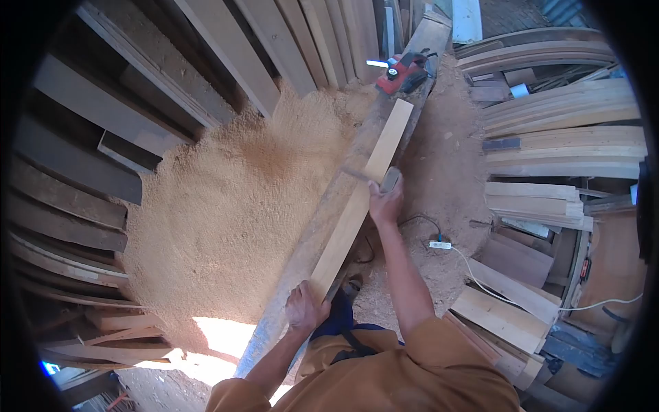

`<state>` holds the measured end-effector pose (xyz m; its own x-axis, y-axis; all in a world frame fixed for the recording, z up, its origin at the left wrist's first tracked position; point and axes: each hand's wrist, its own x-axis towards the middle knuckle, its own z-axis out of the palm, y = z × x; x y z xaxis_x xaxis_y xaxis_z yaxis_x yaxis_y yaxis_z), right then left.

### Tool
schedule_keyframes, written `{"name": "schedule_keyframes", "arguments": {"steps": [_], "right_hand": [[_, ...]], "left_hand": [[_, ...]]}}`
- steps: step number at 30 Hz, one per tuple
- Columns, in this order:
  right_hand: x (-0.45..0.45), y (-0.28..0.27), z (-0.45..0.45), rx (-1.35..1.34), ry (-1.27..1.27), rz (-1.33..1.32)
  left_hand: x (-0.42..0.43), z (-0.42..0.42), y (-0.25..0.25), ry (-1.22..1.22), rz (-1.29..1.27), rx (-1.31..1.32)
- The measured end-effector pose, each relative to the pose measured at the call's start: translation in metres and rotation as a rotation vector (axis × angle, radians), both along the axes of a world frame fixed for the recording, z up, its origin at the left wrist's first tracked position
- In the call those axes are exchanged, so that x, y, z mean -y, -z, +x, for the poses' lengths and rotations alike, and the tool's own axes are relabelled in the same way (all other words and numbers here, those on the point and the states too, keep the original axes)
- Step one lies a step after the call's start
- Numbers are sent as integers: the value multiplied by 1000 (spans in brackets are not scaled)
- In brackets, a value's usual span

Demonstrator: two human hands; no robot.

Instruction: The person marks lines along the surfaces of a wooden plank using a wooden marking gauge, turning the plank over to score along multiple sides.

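A long pale wooden board (350, 213) lies lengthwise along a narrow, worn bench beam (302, 254). My left hand (305, 307) is closed around the board's near end. Further up, my right hand (386, 202) rests at the board's right edge, its fingers closed on a small grey block (390, 180) whose exact kind I cannot make out. A thin dark bar (355, 174) crosses the beam beside the board, level with that block. Beyond the board's far end sits a red electric planer (401, 74) on the beam.
Sawdust and shavings (226, 206) cover the floor on the left. Upright planks (226, 55) lean along the far left, and stacked curved boards (563, 154) line the right. A white power connector (440, 245) with its cable lies on the floor right of my arm.
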<state>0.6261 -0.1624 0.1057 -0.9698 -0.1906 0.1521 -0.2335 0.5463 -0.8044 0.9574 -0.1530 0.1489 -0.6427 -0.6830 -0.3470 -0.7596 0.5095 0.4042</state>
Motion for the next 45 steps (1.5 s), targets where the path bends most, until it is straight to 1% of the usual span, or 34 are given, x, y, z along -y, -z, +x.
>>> {"name": "schedule_keyframes", "arguments": {"steps": [1,3,6,8,9,11,12,13,15,18,21,23,26,29,32,35,38,41,42,43,44,45], "right_hand": [[6,2,-20,-32,-2,-29],[20,27,-78,-7,-35,-217],[27,24,-103,-47,10,-60],[29,23,-113,14,6,-26],[32,24,-114,49,9,-14],[32,13,-112,139,-15,-35],[30,6,-110,177,-26,-39],[26,6,-101,142,-31,-43],[22,15,-83,69,-43,-49],[21,9,-74,93,-25,-8],[37,13,-123,8,-23,-80],[54,27,-179,36,-27,-257],[66,31,-228,57,-5,-142],[64,28,-227,132,-20,-213],[58,21,-203,33,20,-78],[55,27,-198,76,-12,-126],[69,27,-243,8,53,-62],[77,28,-286,97,30,25],[81,34,-293,51,16,-9],[81,55,-299,5,4,-46],[77,58,-297,-28,4,-77],[74,62,-298,30,7,-59]], "left_hand": [[0,1,2,0,-4,-4],[1,3,5,0,-5,5],[5,-6,5,1,13,16],[13,-17,-6,5,50,38],[23,-29,-8,4,108,72],[55,-91,-25,6,230,129],[69,-123,-17,13,271,53],[82,-157,-10,17,315,-22],[103,-233,-19,-15,360,-20],[88,-287,30,6,102,-174],[83,-288,30,-14,76,-211],[82,-284,25,-17,85,-217],[87,-289,24,-9,101,-224],[87,-291,24,-14,101,-224],[88,-293,19,-21,97,-195],[86,-296,17,-36,108,-180],[86,-296,23,-16,83,-171],[83,-296,25,2,45,-118],[83,-300,26,-8,29,-103],[85,-305,24,-15,20,-109],[83,-303,22,-12,18,-101],[83,-302,21,-6,15,-91]]}}
